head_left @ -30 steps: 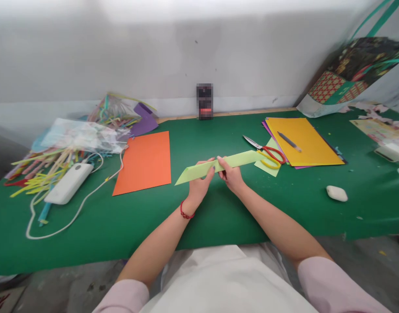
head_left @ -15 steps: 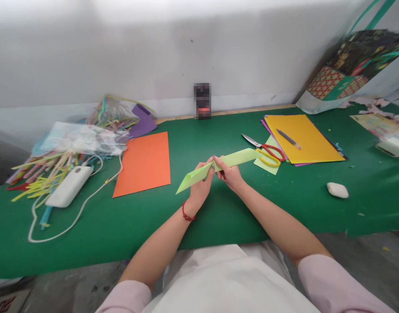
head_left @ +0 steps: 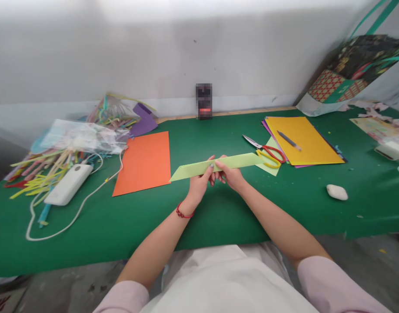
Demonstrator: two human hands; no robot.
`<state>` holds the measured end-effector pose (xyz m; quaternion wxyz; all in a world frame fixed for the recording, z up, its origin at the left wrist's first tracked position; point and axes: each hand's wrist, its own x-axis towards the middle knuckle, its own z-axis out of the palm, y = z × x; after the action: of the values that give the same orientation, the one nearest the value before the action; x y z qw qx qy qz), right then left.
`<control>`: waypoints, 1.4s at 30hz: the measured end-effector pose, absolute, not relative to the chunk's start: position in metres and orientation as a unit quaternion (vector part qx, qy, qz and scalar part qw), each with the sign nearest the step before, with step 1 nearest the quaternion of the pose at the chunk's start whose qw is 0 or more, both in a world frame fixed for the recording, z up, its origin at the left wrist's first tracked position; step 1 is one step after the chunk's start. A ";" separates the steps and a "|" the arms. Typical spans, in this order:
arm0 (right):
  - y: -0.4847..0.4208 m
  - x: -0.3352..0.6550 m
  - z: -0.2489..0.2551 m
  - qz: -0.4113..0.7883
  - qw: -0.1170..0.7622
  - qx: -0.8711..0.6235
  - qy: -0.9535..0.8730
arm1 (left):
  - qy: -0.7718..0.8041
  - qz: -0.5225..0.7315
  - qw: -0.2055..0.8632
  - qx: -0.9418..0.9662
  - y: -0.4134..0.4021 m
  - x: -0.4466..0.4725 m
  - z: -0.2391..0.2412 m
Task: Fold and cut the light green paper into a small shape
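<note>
A long folded strip of light green paper (head_left: 241, 161) is held above the green table (head_left: 219, 217), nearly level. My left hand (head_left: 199, 184), with a red cord at the wrist, pinches the strip near its middle from below. My right hand (head_left: 230, 176) pinches it just to the right of that. Both hands are closed on the strip, fingertips almost touching. Red and yellow scissors (head_left: 266, 152) lie just beyond the strip's right end, on a light green scrap (head_left: 267, 167).
An orange sheet (head_left: 144, 163) lies left of the hands. A yellow sheet (head_left: 304, 141) with a pencil (head_left: 289, 140) tops a paper stack at right. A white eraser (head_left: 337, 192), white power bank (head_left: 69, 184) with cable, bagged coloured strips (head_left: 78, 137) and a patterned bag (head_left: 352, 69) are around.
The strip was bent downward at its left half half a second ago; now it is straightened and lies flatter, with both hands slightly higher on it.
</note>
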<state>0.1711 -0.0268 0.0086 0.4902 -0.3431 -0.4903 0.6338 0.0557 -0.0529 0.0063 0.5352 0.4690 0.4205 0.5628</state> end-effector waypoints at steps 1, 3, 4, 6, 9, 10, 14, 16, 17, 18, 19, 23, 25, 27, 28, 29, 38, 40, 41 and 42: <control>-0.027 0.171 0.008 0.634 0.487 -0.342 -0.493 | 0.416 0.565 0.540 0.465 -0.053 0.056 0.006; -0.027 0.172 0.008 0.634 0.485 -0.341 -0.497 | 0.408 0.568 0.549 0.458 -0.053 0.056 0.005; -0.028 0.172 0.007 0.633 0.486 -0.340 -0.498 | 0.404 0.568 0.554 0.456 -0.052 0.056 0.004; -0.028 0.173 0.006 0.632 0.489 -0.335 -0.499 | 0.396 0.567 0.565 0.449 -0.052 0.055 0.003; -0.029 0.173 0.007 0.629 0.493 -0.334 -0.499 | 0.390 0.568 0.570 0.448 -0.052 0.055 0.003; -0.029 0.172 0.007 0.627 0.495 -0.337 -0.498 | 0.392 0.568 0.565 0.453 -0.052 0.055 0.003; -0.030 0.170 0.007 0.621 0.507 -0.347 -0.487 | 0.417 0.563 0.521 0.488 -0.053 0.054 0.006; -0.030 0.169 0.007 0.624 0.511 -0.343 -0.482 | 0.433 0.555 0.494 0.510 -0.053 0.053 0.006; -0.030 0.169 0.007 0.626 0.512 -0.339 -0.481 | 0.439 0.550 0.482 0.522 -0.053 0.052 0.005; -0.030 0.169 0.006 0.628 0.512 -0.337 -0.480 | 0.444 0.545 0.470 0.534 -0.053 0.051 0.004; -0.030 0.169 0.006 0.629 0.512 -0.337 -0.479 | 0.448 0.538 0.459 0.547 -0.053 0.049 0.002; -0.028 0.171 0.006 0.629 0.507 -0.347 -0.477 | 0.466 0.509 0.403 0.602 -0.048 0.044 -0.005; -0.027 0.171 0.005 0.631 0.504 -0.347 -0.477 | 0.475 0.492 0.367 0.630 -0.047 0.042 -0.007; -0.027 0.171 0.005 0.633 0.504 -0.344 -0.477 | 0.478 0.482 0.317 0.663 -0.046 0.040 -0.007; -0.026 0.171 0.004 0.634 0.504 -0.344 -0.475 | 0.475 0.480 0.288 0.679 -0.046 0.039 -0.006; -0.025 0.170 0.004 0.635 0.505 -0.345 -0.472 | 0.470 0.477 0.258 0.697 -0.046 0.038 -0.005; -0.015 0.184 0.008 0.645 0.488 -0.370 -0.457 | 0.464 0.358 0.312 0.747 -0.048 0.026 0.002; -0.013 0.191 0.011 0.642 0.485 -0.365 -0.469 | 0.442 0.385 0.438 0.682 -0.045 0.027 0.003; -0.013 0.193 0.012 0.640 0.481 -0.363 -0.476 | 0.421 0.420 0.498 0.631 -0.043 0.028 0.003; -0.013 0.195 0.013 0.639 0.475 -0.361 -0.485 | 0.402 0.456 0.549 0.574 -0.041 0.027 0.004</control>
<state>0.1952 -0.0127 0.0131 0.4751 -0.3610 -0.4850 0.6393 0.0271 -0.0414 0.0045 0.5488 0.5738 0.4019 0.4562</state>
